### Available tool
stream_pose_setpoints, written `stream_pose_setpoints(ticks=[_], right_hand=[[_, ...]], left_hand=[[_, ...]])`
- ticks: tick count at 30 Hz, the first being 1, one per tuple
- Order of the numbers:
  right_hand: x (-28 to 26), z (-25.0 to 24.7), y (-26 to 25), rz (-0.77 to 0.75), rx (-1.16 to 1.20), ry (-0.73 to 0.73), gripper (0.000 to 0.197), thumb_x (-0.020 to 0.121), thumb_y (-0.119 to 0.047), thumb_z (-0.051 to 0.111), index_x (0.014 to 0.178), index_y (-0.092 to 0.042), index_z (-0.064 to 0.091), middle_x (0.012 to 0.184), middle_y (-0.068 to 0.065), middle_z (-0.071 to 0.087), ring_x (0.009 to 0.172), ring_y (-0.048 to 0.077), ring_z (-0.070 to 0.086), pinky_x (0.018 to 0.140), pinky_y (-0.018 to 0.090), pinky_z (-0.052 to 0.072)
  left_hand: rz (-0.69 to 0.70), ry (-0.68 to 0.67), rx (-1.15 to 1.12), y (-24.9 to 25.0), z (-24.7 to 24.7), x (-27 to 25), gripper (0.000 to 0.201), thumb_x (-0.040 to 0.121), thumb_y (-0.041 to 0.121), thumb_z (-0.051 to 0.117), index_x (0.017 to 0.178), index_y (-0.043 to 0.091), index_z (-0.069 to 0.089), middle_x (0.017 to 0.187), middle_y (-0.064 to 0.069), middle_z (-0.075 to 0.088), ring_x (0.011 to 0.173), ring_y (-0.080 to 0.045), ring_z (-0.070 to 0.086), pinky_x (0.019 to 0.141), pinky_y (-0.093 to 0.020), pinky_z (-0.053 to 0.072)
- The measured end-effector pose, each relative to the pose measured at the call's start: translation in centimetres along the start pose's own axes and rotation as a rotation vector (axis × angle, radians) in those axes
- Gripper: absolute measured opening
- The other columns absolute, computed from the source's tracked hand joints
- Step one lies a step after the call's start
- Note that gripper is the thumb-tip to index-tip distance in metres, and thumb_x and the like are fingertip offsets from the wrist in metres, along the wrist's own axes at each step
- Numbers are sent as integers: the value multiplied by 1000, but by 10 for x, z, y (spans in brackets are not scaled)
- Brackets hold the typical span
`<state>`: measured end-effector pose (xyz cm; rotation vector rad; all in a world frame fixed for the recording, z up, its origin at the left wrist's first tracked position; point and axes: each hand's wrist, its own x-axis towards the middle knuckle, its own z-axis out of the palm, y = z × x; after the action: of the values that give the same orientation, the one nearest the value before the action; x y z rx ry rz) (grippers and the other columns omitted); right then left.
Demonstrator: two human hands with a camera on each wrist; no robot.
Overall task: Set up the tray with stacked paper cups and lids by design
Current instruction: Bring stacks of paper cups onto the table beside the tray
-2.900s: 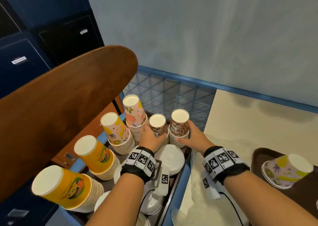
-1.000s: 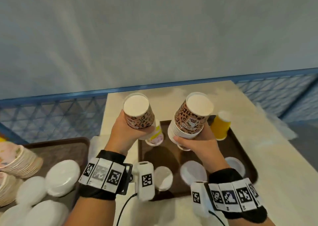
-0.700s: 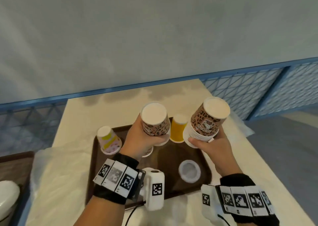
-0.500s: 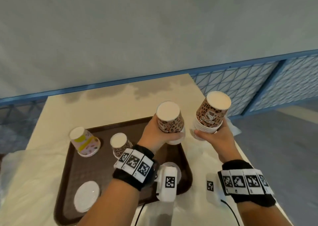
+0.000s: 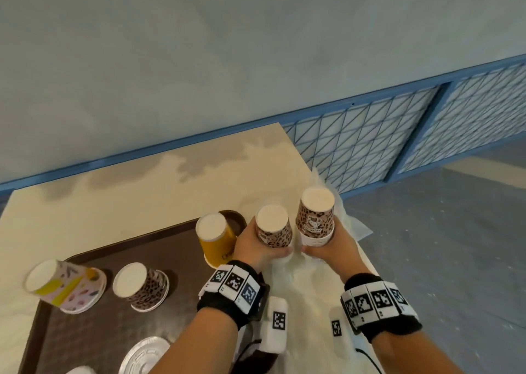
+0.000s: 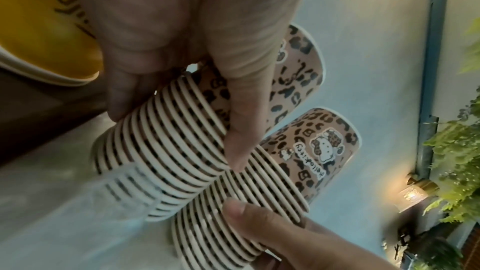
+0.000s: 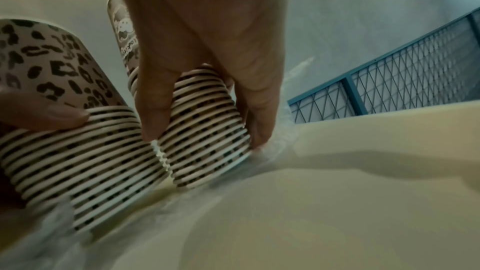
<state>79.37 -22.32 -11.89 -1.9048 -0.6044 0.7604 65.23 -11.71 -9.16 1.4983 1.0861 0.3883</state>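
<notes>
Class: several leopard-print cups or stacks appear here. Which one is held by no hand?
The single leopard-print cup standing upside down on the brown tray, beside the pastel cup. The other two are stacks gripped by the left hand and right hand.

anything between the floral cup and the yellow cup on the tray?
Yes: a single leopard-print cup, upside down on the tray, between floral cup and yellow cup. Head view.

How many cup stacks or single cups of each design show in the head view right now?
Leopard print: 3, the stack in the left hand, the stack in the right hand, and one on the tray
Yellow: 1, on the tray
Pink with leaf pattern: 1, on the tray
Total: 5
</notes>
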Motion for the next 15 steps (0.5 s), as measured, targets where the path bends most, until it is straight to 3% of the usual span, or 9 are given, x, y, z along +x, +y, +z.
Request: stream_pose_setpoints(ticks=[3,8,12,15], right_hand=[[3,-1,6,-10,11,-10,81,48,-21,91,118,-32,51,116,-2,67,109,18,62,97,46,49],[3,-1,8,0,-25,3,70,52,-25,91,102,-47,48,105,-9,68,105,15,63,97,40,49],[0,-2,0,5,-77,-11,78,54,-24,90,118,-35,48,116,-3,66,112,19,60,99,36,46],[-10,-8,-6,-5,-138,-23,99,58,-18,88,140,-20,32,136,6,53,123,24,52,100,31,40]], left_hand=[[-9,5,26,-7,6,7,69,55,2,87,113,17,53,115,-1,62,115,-22,56,102,-36,45],[27,-12,146,-7,9,9,71,59,7,86,120,11,51,107,5,55,103,-10,50,90,-21,38],[14,-33,204,-4,7,5,76,61,12,86,126,13,46,123,0,58,114,-15,53,91,-19,36],[11,-47,245,-2,2,-4,95,58,21,88,137,16,34,136,-2,53,127,-20,50,100,-23,40]])
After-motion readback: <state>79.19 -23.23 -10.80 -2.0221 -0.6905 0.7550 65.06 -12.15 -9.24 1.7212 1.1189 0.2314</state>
